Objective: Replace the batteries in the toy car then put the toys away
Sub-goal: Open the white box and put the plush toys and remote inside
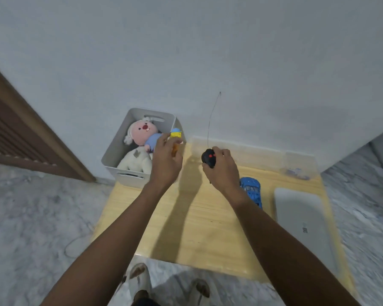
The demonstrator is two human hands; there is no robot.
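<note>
Over the left end of the tabletop (192,221), the left hand (166,161) holds a small toy figure (175,138) with a yellow body and blue cap, its fingers (161,140) wrapped round the orange lower part. The figure sits right at the near-right rim of the grey bin (119,149), which stands on the tabletop's far left corner against the wall (208,51). Inside the bin lie a pink plush (143,132) in a blue shirt and, nearer the camera, a white plush (135,161).

To the right, well apart from the bin, the right hand (222,171) grips a black remote (209,158) with two red buttons facing the camera; its fingers are closed around the remote's body. A thin wire antenna (211,120) rises from the remote towards the wall.

The blue car (252,191) rests on the tabletop just beside and partly behind the right wrist, untouched by either hand. Further right lies a grey lid (301,219), flat on the tabletop, a small label near its middle. At the far right corner stands a clear box (299,166) with small bluish items inside, too blurred to tell what they are.

Below the tabletop's near edge, two feet in pale slippers (139,277) stand on the marbled floor (31,217). A brown slatted door (16,133) fills the left edge.
</note>
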